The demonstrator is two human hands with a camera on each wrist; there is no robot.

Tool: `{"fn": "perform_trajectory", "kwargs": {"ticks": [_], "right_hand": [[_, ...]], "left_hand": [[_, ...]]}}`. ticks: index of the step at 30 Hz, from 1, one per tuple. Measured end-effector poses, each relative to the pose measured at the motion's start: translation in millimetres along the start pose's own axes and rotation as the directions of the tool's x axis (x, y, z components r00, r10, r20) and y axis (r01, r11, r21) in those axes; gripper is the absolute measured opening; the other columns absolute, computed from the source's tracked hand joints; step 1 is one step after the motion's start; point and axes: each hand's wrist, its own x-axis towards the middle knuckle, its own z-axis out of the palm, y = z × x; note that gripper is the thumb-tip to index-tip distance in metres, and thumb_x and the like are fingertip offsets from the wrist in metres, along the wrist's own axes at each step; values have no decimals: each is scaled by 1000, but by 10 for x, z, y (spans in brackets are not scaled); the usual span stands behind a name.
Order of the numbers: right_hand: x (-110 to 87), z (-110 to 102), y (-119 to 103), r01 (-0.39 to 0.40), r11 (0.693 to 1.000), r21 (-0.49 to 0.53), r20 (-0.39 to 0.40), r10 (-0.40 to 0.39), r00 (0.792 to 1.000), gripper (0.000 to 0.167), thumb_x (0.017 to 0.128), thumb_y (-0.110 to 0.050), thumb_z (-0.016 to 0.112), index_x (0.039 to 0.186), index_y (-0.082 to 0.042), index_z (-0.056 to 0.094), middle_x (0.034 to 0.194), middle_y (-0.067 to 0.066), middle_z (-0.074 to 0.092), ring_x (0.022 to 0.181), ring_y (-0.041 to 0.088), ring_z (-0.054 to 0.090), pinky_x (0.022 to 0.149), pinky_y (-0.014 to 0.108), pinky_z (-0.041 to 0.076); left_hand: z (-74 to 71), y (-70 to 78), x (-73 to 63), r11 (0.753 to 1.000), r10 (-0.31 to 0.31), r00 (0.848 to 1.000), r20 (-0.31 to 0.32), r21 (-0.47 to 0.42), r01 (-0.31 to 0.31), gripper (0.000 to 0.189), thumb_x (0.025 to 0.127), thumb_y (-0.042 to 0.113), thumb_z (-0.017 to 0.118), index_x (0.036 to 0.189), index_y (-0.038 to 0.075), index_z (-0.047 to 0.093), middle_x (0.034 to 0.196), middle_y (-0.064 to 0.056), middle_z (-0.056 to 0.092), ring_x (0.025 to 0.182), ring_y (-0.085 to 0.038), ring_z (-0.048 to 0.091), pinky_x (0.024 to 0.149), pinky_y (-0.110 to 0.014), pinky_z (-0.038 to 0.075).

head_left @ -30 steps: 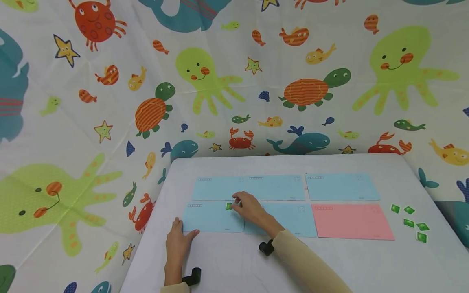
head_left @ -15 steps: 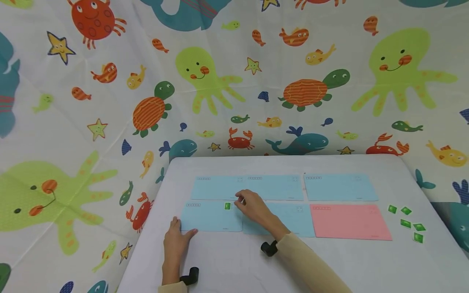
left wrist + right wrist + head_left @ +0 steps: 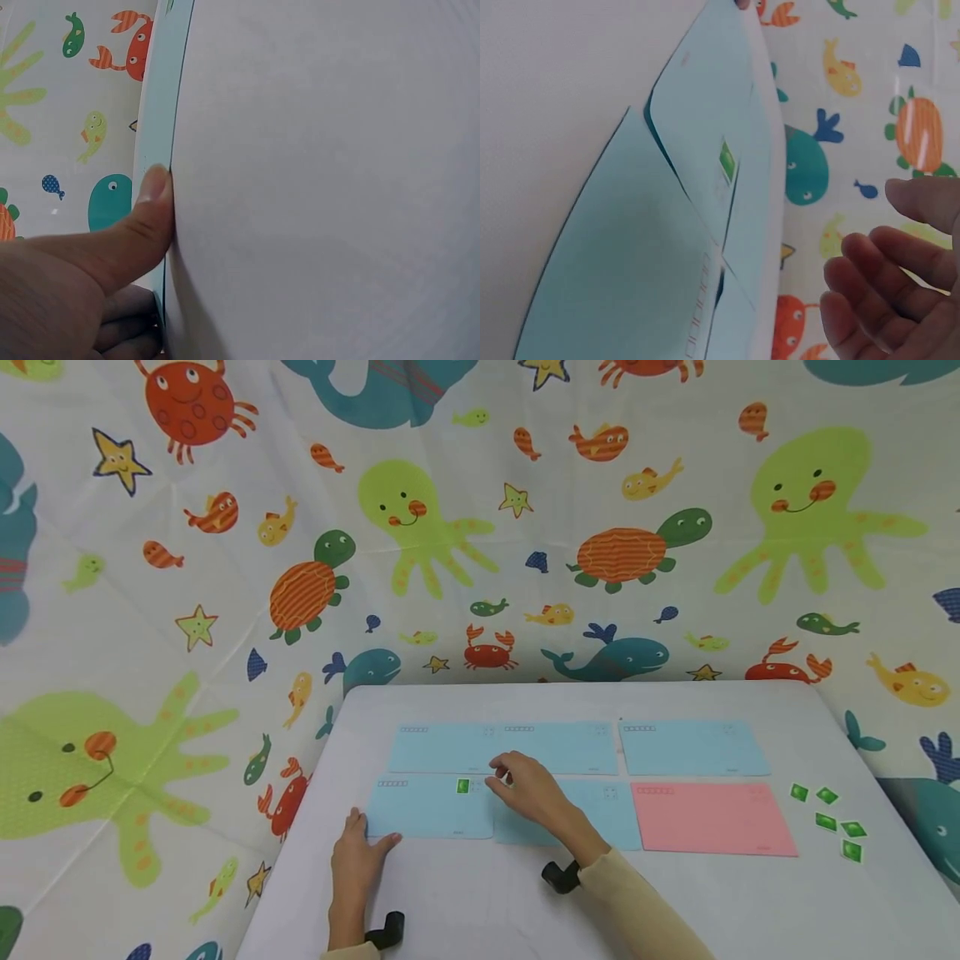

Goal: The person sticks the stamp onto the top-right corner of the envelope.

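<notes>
A small green stamp (image 3: 463, 786) lies near the upper right corner of the front-left blue envelope (image 3: 420, 814), beside its printed boxes. My left hand (image 3: 357, 852) rests at this envelope's lower left corner, its thumb (image 3: 154, 202) on the near edge in the left wrist view. Just right of the stamp, my right hand (image 3: 531, 789) hovers with loosely bent fingers. The right wrist view shows that hand (image 3: 900, 277) holding nothing, thumb apart from the fingertips, with the stamp (image 3: 727, 159) flat on the envelope.
More blue envelopes (image 3: 693, 749) lie in two rows, with a pink envelope (image 3: 712, 822) at the front right. Several loose green stamps (image 3: 826, 821) lie to its right on the white table (image 3: 480, 910). A sea-animal patterned cloth (image 3: 450, 560) hangs behind.
My right hand has let go of the stamp and drawn back to the right, leaving it on the envelope. The left hand keeps its place at the corner.
</notes>
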Motion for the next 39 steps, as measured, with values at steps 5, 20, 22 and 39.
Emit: {"fn": "perform_trajectory", "kwargs": {"ticks": [5, 20, 22, 39], "right_hand": [[-55, -66, -17, -21, 1000, 11, -2, 21, 1000, 44, 92, -33, 72, 126, -7, 65, 111, 5, 69, 96, 19, 65, 81, 32, 56], [-227, -211, -25, 6, 1000, -20, -129, -9, 992, 49, 90, -34, 74, 131, -10, 64, 122, 3, 68, 102, 18, 65, 83, 35, 58], [-253, -229, -25, 15, 999, -43, -157, -22, 987, 49, 91, -35, 74, 131, -10, 63, 123, 2, 68, 103, 18, 66, 85, 36, 58], [-413, -380, -11, 43, 989, -144, -273, -81, 959, 49, 89, -35, 76, 130, -9, 65, 127, 6, 67, 111, 22, 66, 93, 41, 58]], "left_hand": [[-5, 4, 5, 1000, -13, 1000, 3, 9, 13, 84, 85, 23, 80, 144, -18, 37, 158, -35, 23, 146, -53, 25, 117, -62, 27], [-14, 24, -13, 1000, -9, 1000, 13, 29, 9, 85, 85, 26, 80, 144, -18, 38, 158, -35, 22, 147, -53, 24, 118, -61, 25], [-19, 29, -14, 999, -9, 1000, 11, 36, 9, 85, 85, 26, 81, 143, -18, 38, 158, -35, 23, 146, -53, 24, 118, -62, 25], [-10, 23, -13, 999, -1, 1000, -4, 48, 1, 85, 84, 26, 81, 142, -19, 39, 157, -36, 23, 145, -53, 26, 116, -62, 27]]}}
